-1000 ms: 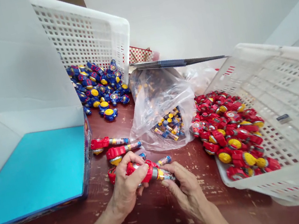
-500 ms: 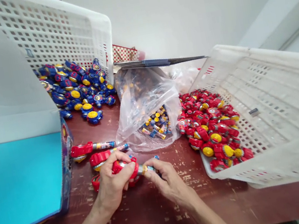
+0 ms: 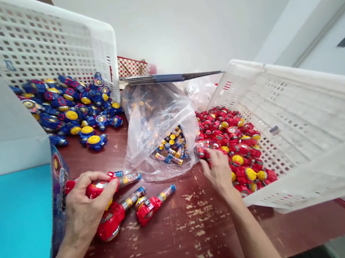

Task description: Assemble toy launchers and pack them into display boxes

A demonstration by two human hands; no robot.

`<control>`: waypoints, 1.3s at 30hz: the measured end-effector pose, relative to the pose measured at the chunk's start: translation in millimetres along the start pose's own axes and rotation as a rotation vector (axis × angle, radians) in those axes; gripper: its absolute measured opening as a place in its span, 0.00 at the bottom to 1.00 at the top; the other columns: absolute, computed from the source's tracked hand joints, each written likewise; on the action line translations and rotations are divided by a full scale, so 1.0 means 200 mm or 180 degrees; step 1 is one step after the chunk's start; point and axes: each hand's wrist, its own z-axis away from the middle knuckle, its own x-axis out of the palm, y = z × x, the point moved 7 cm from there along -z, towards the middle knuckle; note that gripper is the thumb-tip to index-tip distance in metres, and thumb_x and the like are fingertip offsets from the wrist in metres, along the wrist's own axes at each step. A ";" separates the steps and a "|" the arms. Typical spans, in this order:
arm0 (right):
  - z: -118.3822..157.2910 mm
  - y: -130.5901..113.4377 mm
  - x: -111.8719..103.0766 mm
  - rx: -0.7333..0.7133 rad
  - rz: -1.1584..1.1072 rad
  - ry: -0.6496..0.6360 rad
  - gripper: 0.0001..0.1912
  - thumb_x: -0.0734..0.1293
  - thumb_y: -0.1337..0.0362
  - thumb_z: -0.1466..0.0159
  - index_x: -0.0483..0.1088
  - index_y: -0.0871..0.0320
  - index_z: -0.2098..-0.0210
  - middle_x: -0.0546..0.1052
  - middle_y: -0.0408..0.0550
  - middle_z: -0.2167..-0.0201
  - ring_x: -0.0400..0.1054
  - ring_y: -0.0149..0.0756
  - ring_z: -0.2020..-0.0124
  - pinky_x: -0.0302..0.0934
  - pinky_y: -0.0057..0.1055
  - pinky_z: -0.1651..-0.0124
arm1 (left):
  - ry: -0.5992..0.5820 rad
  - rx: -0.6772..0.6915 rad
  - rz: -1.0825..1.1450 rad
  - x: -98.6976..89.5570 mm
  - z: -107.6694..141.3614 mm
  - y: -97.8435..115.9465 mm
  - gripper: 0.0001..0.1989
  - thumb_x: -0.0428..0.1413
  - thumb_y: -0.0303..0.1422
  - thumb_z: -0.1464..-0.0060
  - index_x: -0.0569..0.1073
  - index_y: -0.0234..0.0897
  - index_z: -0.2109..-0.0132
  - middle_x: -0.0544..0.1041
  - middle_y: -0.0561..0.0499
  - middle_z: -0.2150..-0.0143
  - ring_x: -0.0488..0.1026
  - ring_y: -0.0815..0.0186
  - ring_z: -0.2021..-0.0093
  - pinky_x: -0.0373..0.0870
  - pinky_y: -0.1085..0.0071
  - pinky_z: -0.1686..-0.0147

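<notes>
At the left of the table, my left hand (image 3: 88, 203) grips a red toy (image 3: 98, 187) with a printed tube on its end. Just below and right of it lie a second red toy with a tube (image 3: 111, 222) and a third one (image 3: 148, 209). My right hand (image 3: 217, 170) reaches the near left edge of a heap of red toys (image 3: 237, 139); its fingertips are bent at a red piece, and their hold is partly hidden. Between the hands, an open clear plastic bag (image 3: 158, 122) holds many small printed tubes (image 3: 173, 146).
A tipped white basket (image 3: 76, 35) stands behind a pile of blue toys (image 3: 78, 107) at the back left. Another white basket (image 3: 305, 123) leans at the right around the red heap. A box with a light-blue surface (image 3: 15, 219) sits at the left edge.
Both hands have parted from the toy and tube they held together. My left hand has moved left with a red toy; my right hand has moved right to the red heap. The view has shifted right.
</notes>
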 end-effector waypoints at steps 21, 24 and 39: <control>0.39 -0.69 0.04 -0.1813 -0.2290 0.0256 0.33 0.64 0.65 0.38 0.48 0.56 0.36 0.68 0.57 0.45 0.63 0.44 0.45 0.59 0.43 0.45 | -0.1890 -0.1228 0.2220 0.48 0.22 0.18 0.22 0.58 0.39 0.47 0.66 0.42 0.46 0.73 0.47 0.50 0.72 0.62 0.53 0.69 0.69 0.54; 0.23 -0.68 0.10 -0.1295 -0.2732 -0.0405 0.26 0.64 0.62 0.36 0.56 0.55 0.40 0.71 0.53 0.49 0.68 0.38 0.52 0.64 0.35 0.51 | -0.1764 -0.1728 0.2772 0.44 0.21 0.15 0.21 0.59 0.37 0.48 0.63 0.42 0.48 0.74 0.50 0.56 0.74 0.66 0.67 0.72 0.70 0.68; -0.03 -0.41 0.20 -0.0137 -0.2427 -0.0700 0.14 0.56 0.56 0.33 0.63 0.60 0.55 0.71 0.47 0.69 0.66 0.35 0.69 0.61 0.30 0.65 | -0.1196 -0.2358 0.3400 0.36 0.19 0.07 0.14 0.60 0.29 0.52 0.65 0.39 0.58 0.73 0.53 0.72 0.71 0.67 0.78 0.64 0.76 0.84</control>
